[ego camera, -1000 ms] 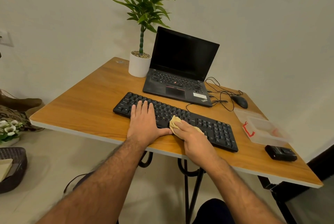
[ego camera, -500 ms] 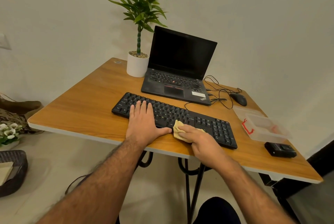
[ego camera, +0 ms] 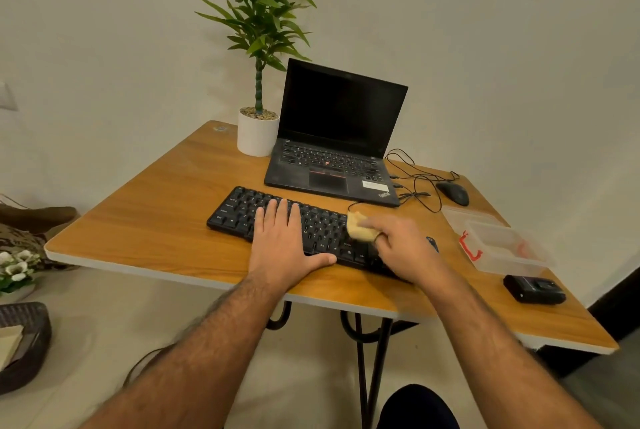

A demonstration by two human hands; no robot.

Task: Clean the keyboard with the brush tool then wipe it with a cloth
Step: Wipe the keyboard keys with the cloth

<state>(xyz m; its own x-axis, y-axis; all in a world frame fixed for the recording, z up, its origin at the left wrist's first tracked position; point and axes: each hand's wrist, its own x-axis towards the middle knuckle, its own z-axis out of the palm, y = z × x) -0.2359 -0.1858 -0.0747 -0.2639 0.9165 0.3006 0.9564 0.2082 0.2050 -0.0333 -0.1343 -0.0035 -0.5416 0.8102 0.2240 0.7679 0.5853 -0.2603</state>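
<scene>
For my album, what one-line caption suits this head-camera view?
Left hand steadies the black keyboard while the right hand wipes its keys with a yellow cloth.

I see a black full-size keyboard (ego camera: 313, 229) lying flat and slanted across the wooden desk, near its front edge. A small crumpled pale-yellow cloth (ego camera: 360, 227) rests on the keys toward the keyboard's right half. The cloth looks slightly blurred. I cannot make out any brush.
</scene>
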